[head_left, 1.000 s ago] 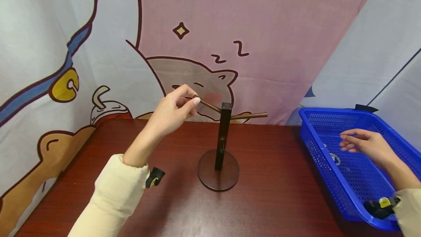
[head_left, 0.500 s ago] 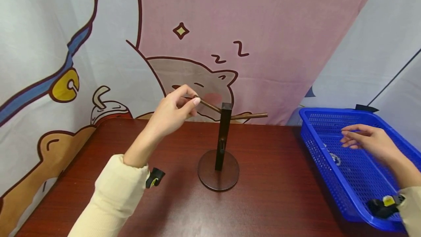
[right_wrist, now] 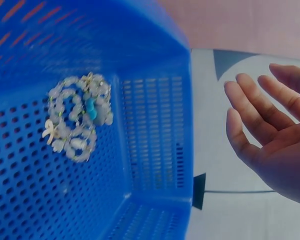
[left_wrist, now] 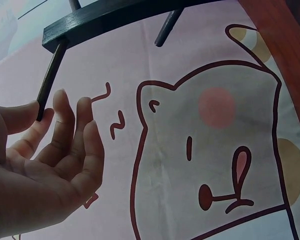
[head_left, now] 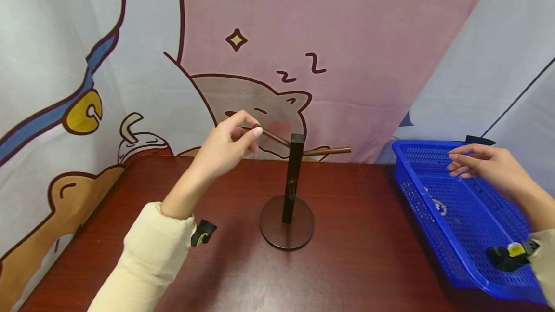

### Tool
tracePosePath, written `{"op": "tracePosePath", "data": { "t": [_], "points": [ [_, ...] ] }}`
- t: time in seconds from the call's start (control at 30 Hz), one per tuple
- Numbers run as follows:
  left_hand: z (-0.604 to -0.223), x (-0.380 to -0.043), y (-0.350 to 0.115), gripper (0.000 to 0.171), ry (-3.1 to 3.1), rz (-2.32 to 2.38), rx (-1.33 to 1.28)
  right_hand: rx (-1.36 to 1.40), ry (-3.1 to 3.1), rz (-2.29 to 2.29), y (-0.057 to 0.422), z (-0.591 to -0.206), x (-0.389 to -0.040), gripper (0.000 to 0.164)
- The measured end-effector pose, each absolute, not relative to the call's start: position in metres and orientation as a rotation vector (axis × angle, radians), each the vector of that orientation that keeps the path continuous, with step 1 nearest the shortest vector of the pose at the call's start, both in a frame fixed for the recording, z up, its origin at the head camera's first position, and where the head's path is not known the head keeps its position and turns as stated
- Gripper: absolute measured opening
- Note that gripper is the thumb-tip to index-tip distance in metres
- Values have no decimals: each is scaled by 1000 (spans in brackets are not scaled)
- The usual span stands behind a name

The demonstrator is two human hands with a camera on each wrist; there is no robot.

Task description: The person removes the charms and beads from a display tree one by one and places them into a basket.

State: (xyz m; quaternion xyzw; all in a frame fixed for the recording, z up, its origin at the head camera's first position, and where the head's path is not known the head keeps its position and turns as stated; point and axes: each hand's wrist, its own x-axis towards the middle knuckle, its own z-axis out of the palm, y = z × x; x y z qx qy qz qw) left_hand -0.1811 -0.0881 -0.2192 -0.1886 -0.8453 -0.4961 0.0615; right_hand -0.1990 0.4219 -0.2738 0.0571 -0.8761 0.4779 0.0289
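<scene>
A dark wooden stand (head_left: 295,172) with a round base rises from the table, and thin pegs stick out from its post. My left hand (head_left: 227,146) pinches the tip of the upper left peg (head_left: 276,137) between thumb and forefinger. In the left wrist view the same peg (left_wrist: 51,80) runs from the post to those fingertips, while the other fingers are spread loosely. Above the blue basket (head_left: 442,244) hovers my right hand (head_left: 490,162), fingers loosely bent and holding nothing. Pale beaded bracelets (right_wrist: 72,117) with a turquoise piece lie in the basket.
The basket stands at the right side of the reddish-brown table (head_left: 360,249), its rim raised. A printed cloth (head_left: 368,37) hangs close behind the table. A second peg (head_left: 327,151) juts out to the right of the post.
My right hand has risen a little and shifted slightly toward the back of the basket. The left hand keeps its pinch on the peg. The head view has shifted very slightly.
</scene>
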Motion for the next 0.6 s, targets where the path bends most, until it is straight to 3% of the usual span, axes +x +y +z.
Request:
{"op": "tracePosePath", "data": {
  "t": [0.6],
  "points": [
    [-230, -182, -98, 22, -2572, -1498, -498, 323, -2712, 1432, 372, -278, -207, 12]
  ]
}}
